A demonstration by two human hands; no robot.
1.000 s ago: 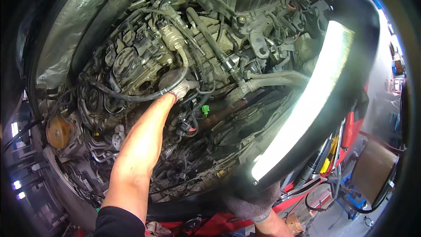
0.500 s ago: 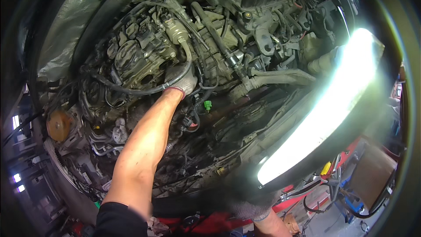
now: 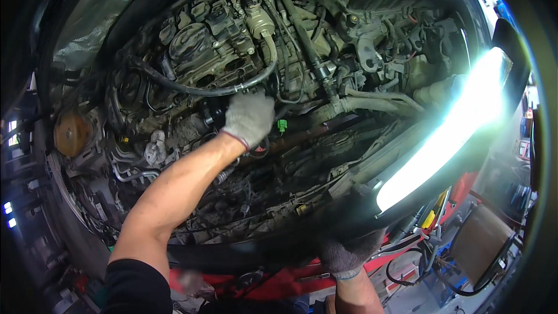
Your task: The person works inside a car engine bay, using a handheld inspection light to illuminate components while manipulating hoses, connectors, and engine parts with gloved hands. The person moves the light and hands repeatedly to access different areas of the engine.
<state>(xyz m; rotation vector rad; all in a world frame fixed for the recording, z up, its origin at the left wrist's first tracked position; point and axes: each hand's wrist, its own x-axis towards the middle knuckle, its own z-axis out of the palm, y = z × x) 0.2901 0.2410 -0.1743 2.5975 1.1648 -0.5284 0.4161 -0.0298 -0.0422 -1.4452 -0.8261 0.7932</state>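
Observation:
My left hand [image 3: 250, 118], in a pale knit glove, is in the engine bay just below a curved black hose [image 3: 200, 89]. Its fingers look curled in; what they hold, if anything, is hidden. A dark round part with a metal ring [image 3: 209, 117] lies beside the glove's left side. Right of the glove sits a bright green connector [image 3: 282, 125]. At the bottom, my right hand [image 3: 349, 254], in a darker grey glove, appears closed around the dark lower end of a long glowing work light [image 3: 439, 136]; its fingers are partly lost in shadow.
The engine [image 3: 197, 43] fills the upper left, with open ports along its near side. An orange-brown reservoir [image 3: 71, 134] stands at the far left. Pipes and wiring run to the right. Beyond the red front edge [image 3: 273, 279], a brown-topped stool [image 3: 481, 244] and cables stand at right.
My left hand has come back from beneath the hose toward me, uncovering engine ports. The work light and my right hand have shifted up and right in the picture; the view has moved too.

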